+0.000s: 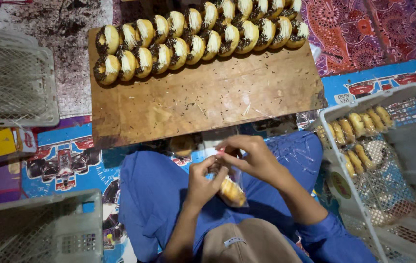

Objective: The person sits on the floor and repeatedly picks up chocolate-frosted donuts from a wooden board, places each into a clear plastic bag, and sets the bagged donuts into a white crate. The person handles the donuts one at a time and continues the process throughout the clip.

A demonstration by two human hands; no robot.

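Clear plastic bag (pixel 231 187) holding one doughnut is pinched at its neck by left hand (pixel 202 182) and right hand (pixel 252 158); twisting tight close above the doughnut should seal best.

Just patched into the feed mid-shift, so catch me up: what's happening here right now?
A person sitting on the floor holds a clear plastic bag with a doughnut inside, over their lap. The left hand grips the bag from the side while the right hand pinches its top. Ahead lies a wooden board carrying two rows of chocolate-and-cheese topped doughnuts. To the right, a white plastic crate holds bagged doughnuts.
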